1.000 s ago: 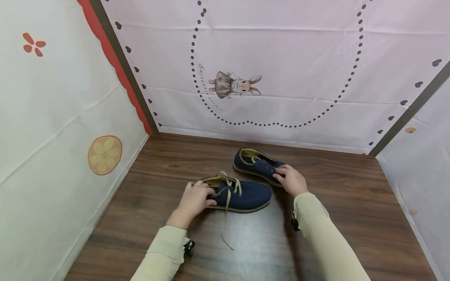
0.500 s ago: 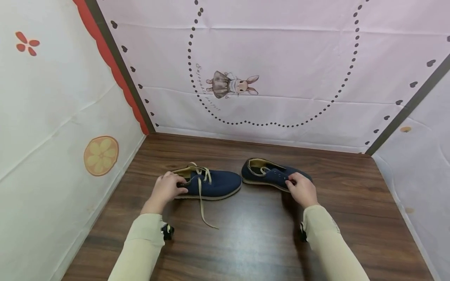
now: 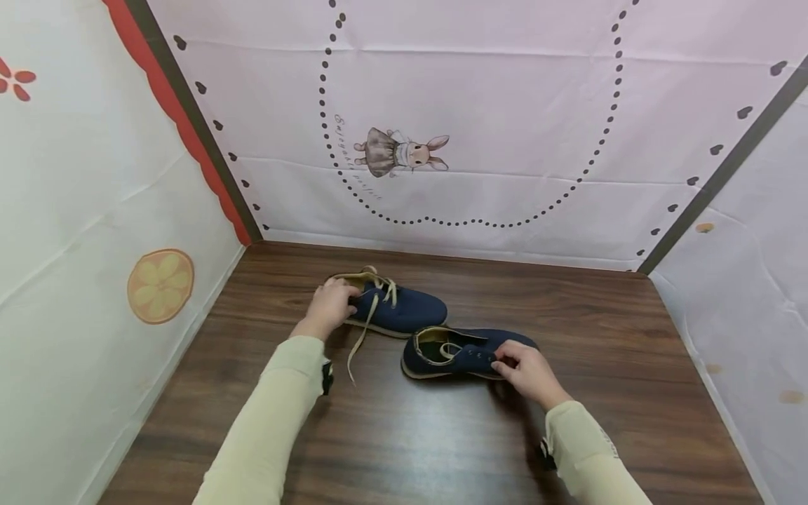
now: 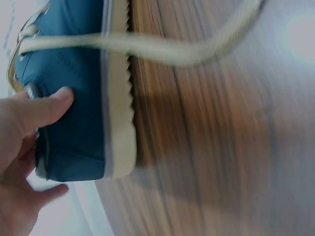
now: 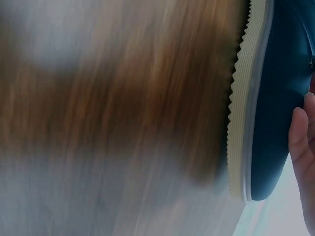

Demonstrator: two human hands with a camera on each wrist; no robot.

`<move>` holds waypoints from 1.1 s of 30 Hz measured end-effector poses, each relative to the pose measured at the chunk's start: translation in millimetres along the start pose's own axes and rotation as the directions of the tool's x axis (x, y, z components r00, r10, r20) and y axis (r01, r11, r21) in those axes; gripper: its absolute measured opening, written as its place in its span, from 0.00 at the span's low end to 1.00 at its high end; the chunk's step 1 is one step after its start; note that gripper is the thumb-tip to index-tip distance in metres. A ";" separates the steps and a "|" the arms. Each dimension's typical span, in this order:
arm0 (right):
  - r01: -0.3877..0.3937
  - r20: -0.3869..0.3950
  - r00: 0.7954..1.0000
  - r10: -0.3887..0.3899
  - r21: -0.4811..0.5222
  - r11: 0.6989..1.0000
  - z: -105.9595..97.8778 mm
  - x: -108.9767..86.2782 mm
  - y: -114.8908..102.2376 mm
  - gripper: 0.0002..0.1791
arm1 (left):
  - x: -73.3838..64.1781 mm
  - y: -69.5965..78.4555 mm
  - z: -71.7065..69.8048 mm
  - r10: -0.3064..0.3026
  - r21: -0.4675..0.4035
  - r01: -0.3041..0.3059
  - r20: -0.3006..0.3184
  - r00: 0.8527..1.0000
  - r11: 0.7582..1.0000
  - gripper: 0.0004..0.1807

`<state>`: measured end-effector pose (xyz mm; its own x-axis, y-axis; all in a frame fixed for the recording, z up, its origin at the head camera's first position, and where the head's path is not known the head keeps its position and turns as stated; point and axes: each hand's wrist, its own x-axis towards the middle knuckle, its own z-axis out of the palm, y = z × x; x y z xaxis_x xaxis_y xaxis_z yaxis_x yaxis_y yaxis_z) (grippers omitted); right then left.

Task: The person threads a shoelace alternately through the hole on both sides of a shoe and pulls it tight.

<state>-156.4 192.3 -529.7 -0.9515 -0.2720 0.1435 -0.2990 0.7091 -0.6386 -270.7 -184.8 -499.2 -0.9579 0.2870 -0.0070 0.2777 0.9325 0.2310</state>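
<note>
My left hand (image 3: 327, 305) grips a navy lace-up shoe (image 3: 410, 308) at the heel side of its opening, thumb on the outer wall. That shoe points right, and one end of its beige lace (image 3: 362, 340) trails down toward the floorboards. In the left wrist view, its pale ridged sole (image 4: 120, 113) faces the wood. Nearer to me and further right is the second navy shoe (image 3: 473, 358), its toe also to the right. My right hand (image 3: 527, 372) pinches it by the front of its lacing part. Its heel overlaps the first shoe's toe area in the head view.
Both shoes are over a dark wood-grain surface (image 3: 391, 435). White printed cloth (image 3: 505, 126) with a rabbit figure closes off the back. Further cloth walls stand at the left (image 3: 82, 280) and right (image 3: 745, 294).
The shoes first parted sideways until end to end. Since then the left one has gone away from me and right, the right one toward me and left, each still held.
</note>
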 end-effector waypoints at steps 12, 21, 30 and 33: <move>0.069 0.030 0.997 -0.070 0.024 0.997 28.5 8.2 -26.4 0.05 | 33.9 55.1 5.4 -0.075 -0.056 0.079 0.059 0.995 0.995 0.20; 0.102 0.002 0.995 -0.102 0.027 0.994 39.5 4.1 -32.8 0.06 | 31.9 61.9 4.4 0.048 -0.212 -0.007 0.191 0.980 0.977 0.30; 0.124 0.044 0.991 -0.127 0.061 0.990 40.1 7.2 -45.0 0.03 | 17.1 73.6 -1.9 0.109 -0.302 -0.053 0.170 0.979 0.952 0.28; 0.100 0.056 0.993 -0.108 0.126 0.987 24.8 9.6 -47.0 0.09 | -1.4 83.7 -7.1 0.159 -0.376 -0.144 0.011 0.987 0.915 0.22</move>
<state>-149.7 140.2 -517.1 -0.9082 -0.3827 0.1694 -0.3815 0.5906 -0.7111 -246.7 -108.7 -473.0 -0.9005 0.4345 0.0189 0.3644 0.7299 0.5784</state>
